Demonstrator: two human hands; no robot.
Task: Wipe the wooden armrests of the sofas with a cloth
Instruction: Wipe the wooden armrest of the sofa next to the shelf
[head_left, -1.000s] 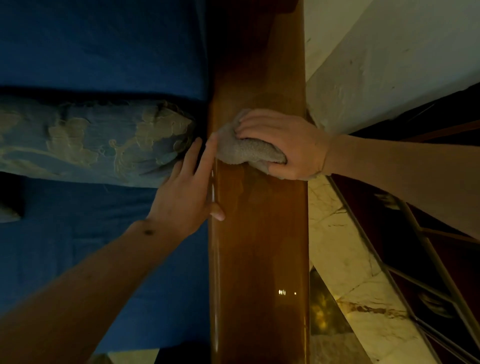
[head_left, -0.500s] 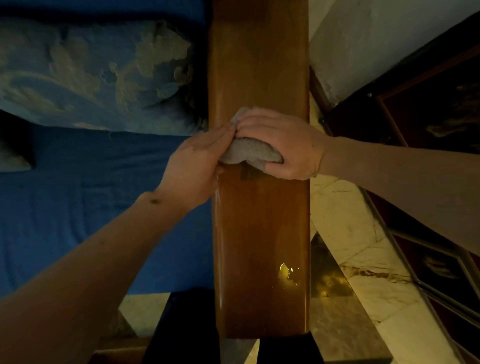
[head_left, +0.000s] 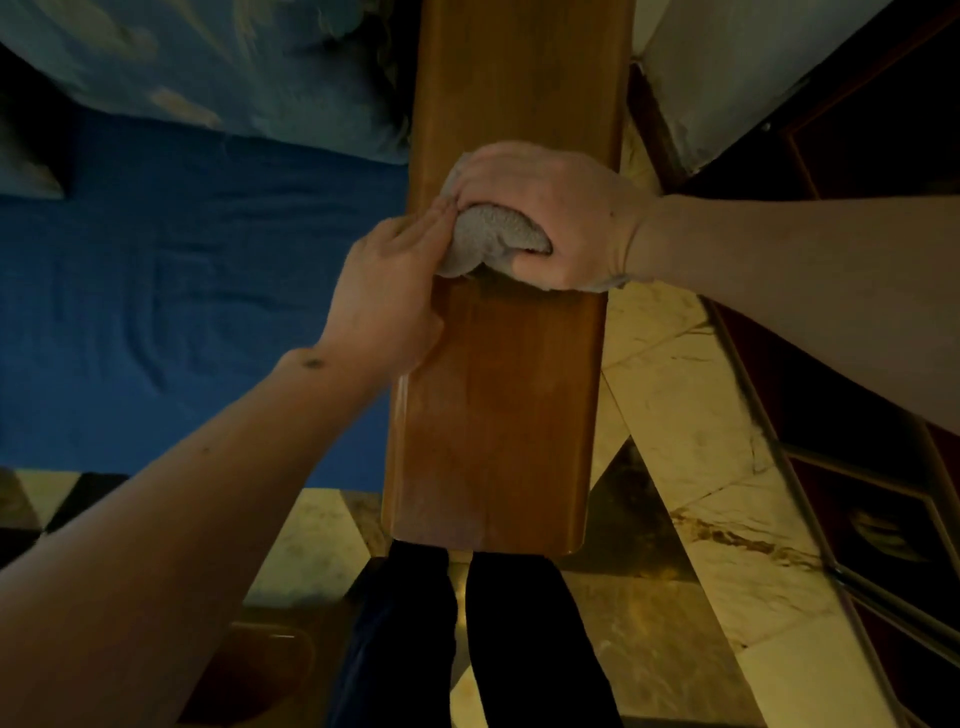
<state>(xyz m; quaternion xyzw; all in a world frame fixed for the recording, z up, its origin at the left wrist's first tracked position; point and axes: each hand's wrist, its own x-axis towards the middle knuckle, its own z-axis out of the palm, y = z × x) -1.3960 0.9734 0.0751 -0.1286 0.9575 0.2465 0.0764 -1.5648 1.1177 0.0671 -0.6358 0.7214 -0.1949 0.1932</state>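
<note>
A glossy brown wooden armrest (head_left: 493, 426) runs straight away from me down the middle of the view, and its rounded near end shows. My right hand (head_left: 550, 213) presses a bunched grey cloth (head_left: 493, 239) onto the top of the armrest, fingers closed over it. My left hand (head_left: 387, 296) lies flat along the armrest's left edge, fingertips touching the cloth, holding nothing.
The blue sofa seat (head_left: 182, 291) lies left of the armrest, with a patterned blue cushion (head_left: 234, 67) at its far side. Marble floor tiles (head_left: 675, 405) show on the right, beside a dark wooden cabinet (head_left: 883, 130). My dark-trousered legs (head_left: 467, 639) stand at the armrest's near end.
The cloth under my right hand has slid along the armrest toward its near end. My left hand closed in against the cloth and moved with it. The armrest's end came into view.
</note>
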